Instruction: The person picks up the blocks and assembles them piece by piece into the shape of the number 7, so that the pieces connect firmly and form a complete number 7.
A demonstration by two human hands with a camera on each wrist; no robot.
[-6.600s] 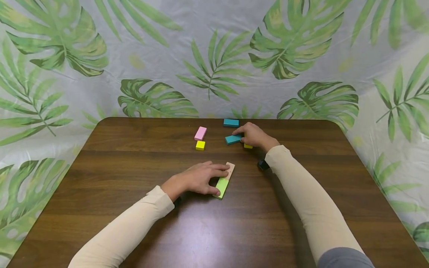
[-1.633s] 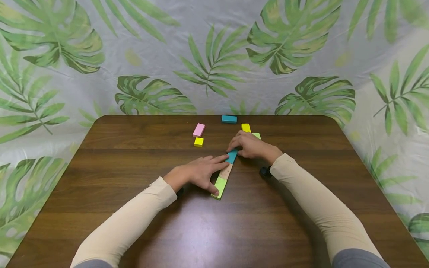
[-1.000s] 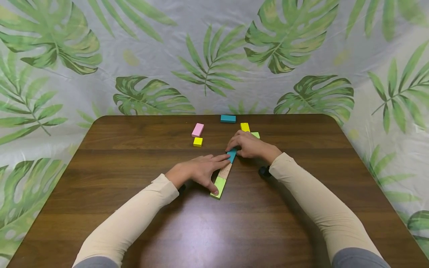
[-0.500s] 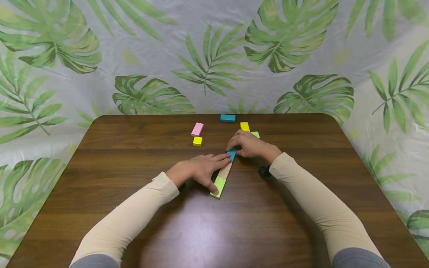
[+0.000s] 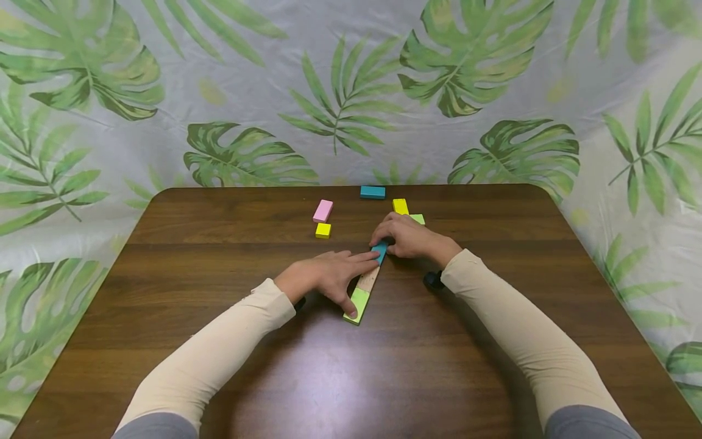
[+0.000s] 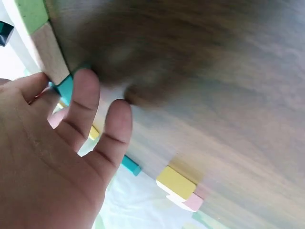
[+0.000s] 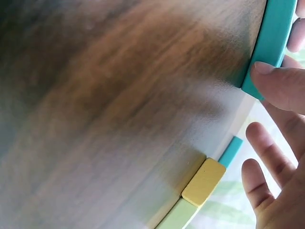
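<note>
Three flat blocks lie end to end in a slanting row: a light green block (image 5: 359, 302) nearest, a plain wood block (image 5: 367, 280) in the middle, a teal block (image 5: 379, 252) farthest. My left hand (image 5: 331, 275) spans the row, thumb on the green block and fingertips at the teal one. My right hand (image 5: 411, 236) pinches the far end of the teal block, which in the right wrist view (image 7: 274, 38) has the thumb (image 7: 281, 86) against its side. Part of the teal block is hidden under fingers.
Toward the back of the brown table (image 5: 219, 213) lie a pink block (image 5: 323, 211), a small yellow block (image 5: 323, 230), another teal block (image 5: 373, 192), a yellow block (image 5: 401, 207) and a light green block (image 5: 418, 219). A leaf-patterned cloth (image 5: 247, 91) hangs behind.
Since the oldest frame, my right hand has brought the teal block from the back to the wood block's far end, and my left hand's fingers have shifted up the row. Lately both hands are nearly still.
</note>
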